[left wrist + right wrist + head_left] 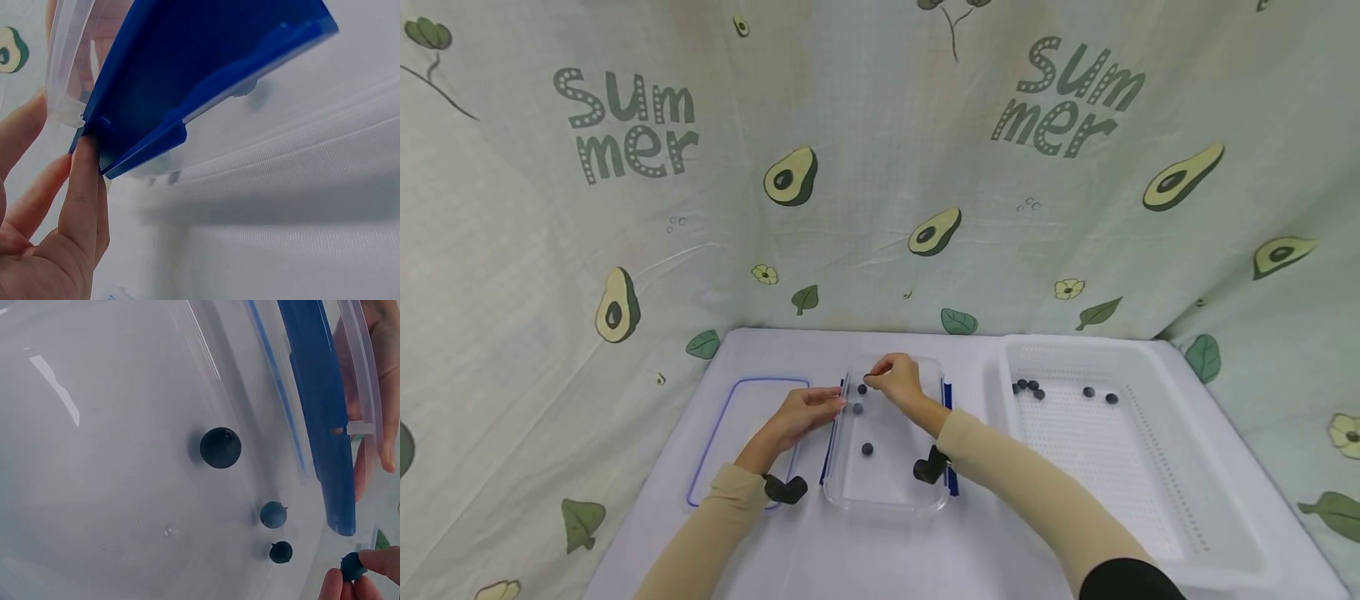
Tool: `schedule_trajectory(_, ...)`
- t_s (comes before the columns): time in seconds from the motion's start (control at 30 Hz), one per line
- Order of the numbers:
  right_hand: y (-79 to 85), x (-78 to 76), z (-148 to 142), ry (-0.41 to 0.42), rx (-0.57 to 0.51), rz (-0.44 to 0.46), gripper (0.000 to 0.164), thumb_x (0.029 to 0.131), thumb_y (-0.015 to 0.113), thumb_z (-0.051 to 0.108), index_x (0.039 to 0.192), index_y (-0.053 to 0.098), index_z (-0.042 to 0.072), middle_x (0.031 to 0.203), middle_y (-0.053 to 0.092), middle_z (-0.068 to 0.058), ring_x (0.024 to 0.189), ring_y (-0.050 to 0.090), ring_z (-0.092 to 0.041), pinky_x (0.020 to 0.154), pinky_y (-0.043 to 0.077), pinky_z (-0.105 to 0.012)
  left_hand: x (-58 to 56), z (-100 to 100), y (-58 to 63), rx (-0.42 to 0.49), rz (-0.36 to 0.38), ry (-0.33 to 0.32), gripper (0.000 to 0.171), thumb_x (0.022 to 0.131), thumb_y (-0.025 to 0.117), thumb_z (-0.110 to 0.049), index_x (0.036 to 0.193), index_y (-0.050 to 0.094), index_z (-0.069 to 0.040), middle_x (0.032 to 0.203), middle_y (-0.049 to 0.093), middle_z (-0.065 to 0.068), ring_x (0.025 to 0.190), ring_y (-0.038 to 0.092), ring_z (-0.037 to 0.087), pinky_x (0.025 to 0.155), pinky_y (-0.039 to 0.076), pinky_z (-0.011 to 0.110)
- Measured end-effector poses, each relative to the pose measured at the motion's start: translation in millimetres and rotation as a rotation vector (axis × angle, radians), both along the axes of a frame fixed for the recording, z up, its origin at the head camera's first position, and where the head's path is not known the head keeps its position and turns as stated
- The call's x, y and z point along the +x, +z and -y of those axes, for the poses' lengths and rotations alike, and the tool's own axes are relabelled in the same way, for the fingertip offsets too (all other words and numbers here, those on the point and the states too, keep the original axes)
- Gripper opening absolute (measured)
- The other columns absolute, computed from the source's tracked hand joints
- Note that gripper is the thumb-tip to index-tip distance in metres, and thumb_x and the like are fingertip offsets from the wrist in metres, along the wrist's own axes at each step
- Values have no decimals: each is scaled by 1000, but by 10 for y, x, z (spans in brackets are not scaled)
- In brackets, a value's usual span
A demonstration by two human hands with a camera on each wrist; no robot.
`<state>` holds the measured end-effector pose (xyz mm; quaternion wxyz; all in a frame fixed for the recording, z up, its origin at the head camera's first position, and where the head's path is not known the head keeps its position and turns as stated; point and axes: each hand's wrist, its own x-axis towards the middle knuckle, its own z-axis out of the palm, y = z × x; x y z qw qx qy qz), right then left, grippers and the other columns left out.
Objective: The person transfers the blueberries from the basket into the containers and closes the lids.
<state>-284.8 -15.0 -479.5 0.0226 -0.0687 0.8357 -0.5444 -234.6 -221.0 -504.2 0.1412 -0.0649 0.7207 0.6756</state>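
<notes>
A clear plastic box [895, 502] with blue side latches [187, 56] stands in the middle of the table. Three blueberries [220, 448] lie inside, along its left side. My right hand [898, 382] is over the far part of the box, pinching another blueberry [354, 567] between thumb and fingertips. At the box's left edge, my left hand [805, 413] holds the rim, thumb on the clear plastic and fingers against the blue latch. In the left wrist view these fingers [81, 194] touch the latch's end.
A white perforated basket [1210, 500] stands on the right, several blueberries [1111, 399] at its far end. To the left, a clear lid with a blue seal [718, 433] lies flat on the white table [820, 550]. A printed cloth [865, 267] hangs behind.
</notes>
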Motion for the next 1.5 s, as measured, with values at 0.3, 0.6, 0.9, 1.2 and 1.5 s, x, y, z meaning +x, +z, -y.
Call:
schedule_trajectory(0.3,52,25,-25,18,-32,-44,10,81,80,3,85,71,0,83,68,-9,72,65,-21,64,56,-30,6,14,11,4,0,-13,55,90,77,-20,136,58,2,129,64,17,112,65,20,96,53,30)
schedule_trajectory(0.6,140,3,-62,12,-50,-92,6,81,78,2,82,72,1,81,68,-7,71,65,-18,62,55,-27,7,8,3,-15,-16,-29,54,91,76,-20,135,58,4,128,65,17,113,64,19,97,53,31)
schedule_trajectory(0.9,400,-94,-122,31,-73,-79,9,84,78,5,88,73,-1,88,70,-10,74,71,-20,64,57,-26,6,23,-11,-37,-13,-43,55,91,76,-23,136,58,2,130,64,17,115,63,20,98,52,31)
schedule_trajectory(1.2,759,-177,-338,54,-134,-70,13,88,76,7,96,72,-3,98,69,-14,84,72,-26,84,58,-40,-5,25,-30,-29,-11,-42,56,91,76,-21,138,56,2,132,62,17,116,63,20,97,52,29)
schedule_trajectory(1.5,872,-282,-570,31,-178,-59,16,89,74,5,100,70,-6,100,66,-16,85,70,-27,85,58,-39,15,22,-10,-8,-25,-48,54,93,74,-19,138,55,4,132,62,18,116,63,20,98,52,30)
